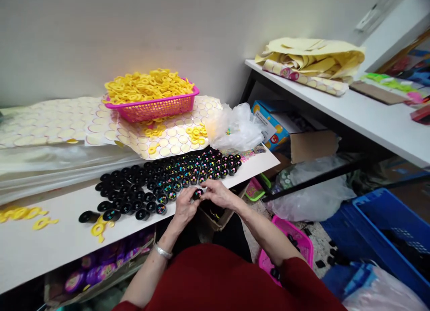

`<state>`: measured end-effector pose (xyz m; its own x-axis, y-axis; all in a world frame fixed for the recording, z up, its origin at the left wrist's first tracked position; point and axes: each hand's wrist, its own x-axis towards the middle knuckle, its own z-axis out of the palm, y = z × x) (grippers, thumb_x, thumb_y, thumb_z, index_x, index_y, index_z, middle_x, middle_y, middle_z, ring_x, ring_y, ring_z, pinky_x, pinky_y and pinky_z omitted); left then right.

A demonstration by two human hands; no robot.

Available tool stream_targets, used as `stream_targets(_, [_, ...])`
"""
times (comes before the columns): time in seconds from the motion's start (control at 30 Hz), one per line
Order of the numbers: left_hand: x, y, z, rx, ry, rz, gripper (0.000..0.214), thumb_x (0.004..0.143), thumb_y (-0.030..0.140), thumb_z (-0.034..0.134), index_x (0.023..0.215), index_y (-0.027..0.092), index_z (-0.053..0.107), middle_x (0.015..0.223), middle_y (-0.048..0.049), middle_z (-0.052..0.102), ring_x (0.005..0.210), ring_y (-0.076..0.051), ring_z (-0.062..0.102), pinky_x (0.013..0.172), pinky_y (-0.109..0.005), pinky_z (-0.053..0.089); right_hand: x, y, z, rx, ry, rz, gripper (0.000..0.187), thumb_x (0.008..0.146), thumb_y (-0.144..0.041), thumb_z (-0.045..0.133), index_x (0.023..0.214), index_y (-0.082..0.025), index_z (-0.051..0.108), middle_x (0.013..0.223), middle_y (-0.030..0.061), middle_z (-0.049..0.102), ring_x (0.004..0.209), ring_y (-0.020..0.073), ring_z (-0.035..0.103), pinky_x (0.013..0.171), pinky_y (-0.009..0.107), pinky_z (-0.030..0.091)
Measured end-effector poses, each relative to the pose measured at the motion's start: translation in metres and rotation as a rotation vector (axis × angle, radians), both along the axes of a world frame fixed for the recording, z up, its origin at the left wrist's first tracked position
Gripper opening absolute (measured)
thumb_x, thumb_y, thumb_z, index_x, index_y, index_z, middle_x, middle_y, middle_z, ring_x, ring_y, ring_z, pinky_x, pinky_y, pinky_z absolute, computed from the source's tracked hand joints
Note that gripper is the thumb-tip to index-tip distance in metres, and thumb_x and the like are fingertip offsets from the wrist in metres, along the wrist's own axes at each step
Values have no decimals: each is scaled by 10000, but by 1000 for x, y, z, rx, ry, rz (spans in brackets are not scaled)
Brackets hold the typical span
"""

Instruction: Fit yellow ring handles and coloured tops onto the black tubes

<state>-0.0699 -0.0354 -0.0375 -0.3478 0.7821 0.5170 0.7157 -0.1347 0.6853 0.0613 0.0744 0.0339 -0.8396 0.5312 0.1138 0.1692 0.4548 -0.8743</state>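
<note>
At table edge, black cap [198,194] pinched between left hand [186,208], right hand [220,193].

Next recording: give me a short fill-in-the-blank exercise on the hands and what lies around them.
1. The small cup held between the left hand and the right hand is ____ in colour.
2. The rings heaped in the pink basket are ____.
3. The silver bracelet sits on the person's ____ wrist.
4. The crate on the floor at the right is ____.
Missing words: black; yellow; left; blue.
</note>
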Motion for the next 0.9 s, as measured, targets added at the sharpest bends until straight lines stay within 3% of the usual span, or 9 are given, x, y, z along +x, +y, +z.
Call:
stream_targets(0.1, [1,-1,0,-5,22,-3,251,771,255,605,1012,187,621,927,-58,668,841,-192,587,758,-323,478,-27,42,26,307,-40,-135,77,802,-170,570,832,-163,640,807,20,601,783,138,544,755,265,425])
stream_targets(0.2, [3,-1,1,-16,36,-2,227,785,227,572,1003,180,612,926,-61,662,833,-190,578,758,-319,466,-66,90,44,554,-153,-182,169,817,-98,479,875,-128,635,944,90,616,923,183,535,851,304,422])
stream_targets(0.3, [5,-1,2,-33,23,19,205,785,195,559,984,181,607,915,-55,656,836,-190,576,750,-311,458,-98,128,53,735,-356,-331,245,809,-70,446,981,-97,618,1104,149,586,1026,236,477,887,351,412])
stream_targets(0.4, [4,-1,2,-49,8,19,217,776,179,565,991,181,599,936,-53,654,856,-194,577,744,-305,456,-114,149,56,794,-506,-458,269,836,-164,484,1075,-99,589,1162,154,570,1069,274,436,861,369,424])
stream_targets(0.5, [4,-1,3,-67,7,11,225,770,167,565,993,181,595,930,-47,651,849,-191,570,736,-300,455,-121,155,54,812,-635,-440,255,854,-182,458,1052,-120,605,1117,149,592,1061,278,446,816,362,441])
stream_targets(0.6, [3,-1,6,-68,10,9,204,770,159,559,969,180,599,907,-43,649,824,-186,562,728,-298,456,-123,156,51,842,-626,-430,254,851,-164,442,1038,-122,609,1114,153,588,1050,266,465,821,358,441])
stream_targets(0.7, [4,-2,8,-65,6,3,204,770,163,553,966,182,605,901,-43,649,820,-187,560,727,-299,462,-122,152,52,786,-399,-517,225,838,-184,464,1002,-123,606,1094,142,593,1047,248,482,881,360,426])
stream_targets(0.77, [4,-1,8,-76,0,3,224,769,167,547,983,188,610,909,-46,652,836,-192,565,736,-303,468,-116,142,53,634,-156,-559,186,832,-211,479,949,-137,602,1022,108,612,992,218,518,887,347,431])
stream_targets(0.9, [3,1,6,-79,-30,20,297,741,191,584,1037,187,617,953,-69,657,894,-217,578,789,-334,479,-82,93,49,-3,244,-478,191,838,-343,492,850,-170,573,749,10,606,671,125,573,629,252,479])
